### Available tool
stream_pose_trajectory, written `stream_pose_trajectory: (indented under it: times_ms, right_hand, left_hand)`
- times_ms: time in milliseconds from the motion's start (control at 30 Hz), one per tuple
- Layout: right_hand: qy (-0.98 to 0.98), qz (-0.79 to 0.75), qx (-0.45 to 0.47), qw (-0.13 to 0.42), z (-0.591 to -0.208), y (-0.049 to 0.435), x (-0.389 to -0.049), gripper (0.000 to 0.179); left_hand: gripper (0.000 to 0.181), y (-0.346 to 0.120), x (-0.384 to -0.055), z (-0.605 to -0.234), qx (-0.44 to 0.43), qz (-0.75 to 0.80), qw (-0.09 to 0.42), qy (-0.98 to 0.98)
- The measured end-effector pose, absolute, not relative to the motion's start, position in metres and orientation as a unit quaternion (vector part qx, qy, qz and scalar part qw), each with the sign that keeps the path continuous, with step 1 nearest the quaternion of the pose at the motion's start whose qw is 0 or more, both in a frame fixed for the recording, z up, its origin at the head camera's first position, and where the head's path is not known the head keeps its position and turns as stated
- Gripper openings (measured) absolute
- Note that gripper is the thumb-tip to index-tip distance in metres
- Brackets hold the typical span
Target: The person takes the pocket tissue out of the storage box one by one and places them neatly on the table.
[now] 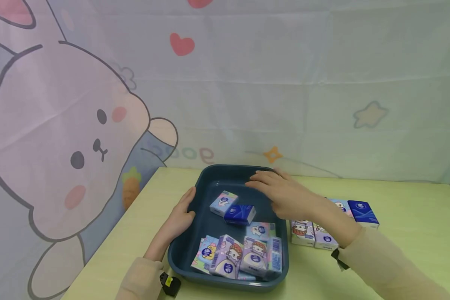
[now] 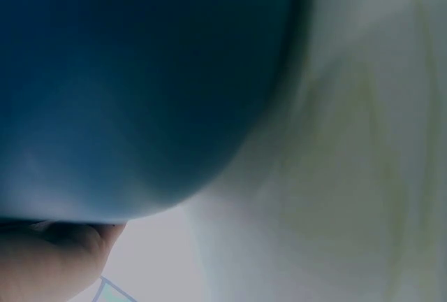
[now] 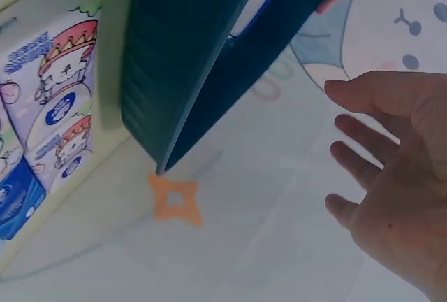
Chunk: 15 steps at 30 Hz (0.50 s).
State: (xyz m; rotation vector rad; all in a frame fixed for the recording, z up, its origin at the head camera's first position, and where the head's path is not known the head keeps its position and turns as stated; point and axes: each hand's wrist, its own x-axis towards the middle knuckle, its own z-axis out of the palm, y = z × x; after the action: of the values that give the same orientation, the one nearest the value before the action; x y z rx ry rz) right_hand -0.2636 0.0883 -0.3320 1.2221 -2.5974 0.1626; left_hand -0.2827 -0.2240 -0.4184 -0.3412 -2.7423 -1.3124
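Note:
A dark blue-green plastic bin [image 1: 228, 286] stands on the table with several small tissue packs inside. My left hand [image 1: 178, 218] rests against the bin's left side, fingers extended along the wall. Over the bin's far right part is my right hand [image 1: 281, 191], fingers spread and nothing in them; the right wrist view shows this hand [image 3: 391, 155] apart from the bin's rim. A blue tissue pack [image 1: 239, 215] and a light blue bunny-print pack [image 1: 223, 203] lie mid-bin. Near the front are purple-print packs [image 1: 226, 256], a yellow-figure pack [image 1: 206, 252] and light blue packs [image 1: 275, 254].
Right of the bin, more tissue packs stand grouped on the pale green table [image 1: 408, 241], including purple ones [image 1: 303, 232] and a dark blue one [image 1: 363, 212]. My right forearm partly covers them. A printed cloth backdrop [image 1: 285, 83] hangs behind the table's far edge.

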Motion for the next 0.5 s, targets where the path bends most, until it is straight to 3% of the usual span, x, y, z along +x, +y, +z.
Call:
stream_pose_trajectory:
  times_ms: [233,500]
  right_hand:
    - [-0.898,0.03,0.437,0.049,-0.328,0.062,-0.276,0.064]
    - [-0.898,-0.079,0.429,0.05,-0.326,0.034,-0.293,0.068]
  left_hand:
    - [0.068,-0.221,-0.282,-0.418,-0.109,-0.429,0.039,-0.896]
    - [0.068,-0.219,-0.281,-0.417,-0.111,-0.431,0.04,-0.895]
